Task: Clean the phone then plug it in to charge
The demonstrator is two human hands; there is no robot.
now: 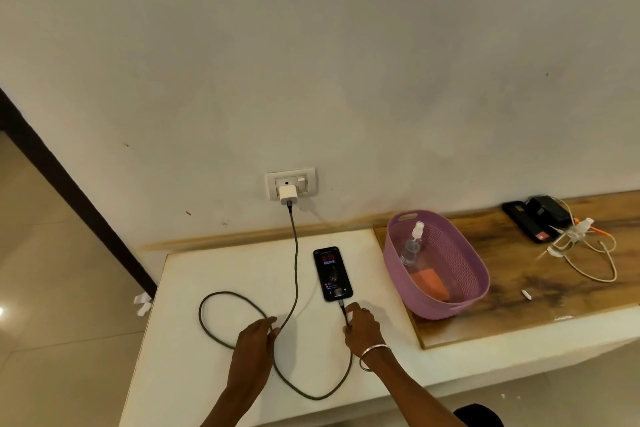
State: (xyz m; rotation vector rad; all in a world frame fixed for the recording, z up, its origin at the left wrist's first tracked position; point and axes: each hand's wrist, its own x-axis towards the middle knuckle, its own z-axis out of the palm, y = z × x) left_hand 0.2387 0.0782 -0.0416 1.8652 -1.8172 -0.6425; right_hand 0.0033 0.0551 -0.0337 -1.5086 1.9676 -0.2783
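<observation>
Charging step looks basically done: the black smartphone with lit screen (pixel 332 273) lies on the white tabletop (pixel 194 371), plugged into the dark braided charging cable (pixel 295 253). Right hand (pixel 362 328) pinches that cable just below the phone, left hand (pixel 254 340) rests loosely curled beside the loop, gripping nothing I can tell. Next: just let go gently.

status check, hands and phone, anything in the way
Left hand on the cable loop, right hand pinching it below the phone. Phone plugged in, screen lit. Nothing in the way.
</observation>
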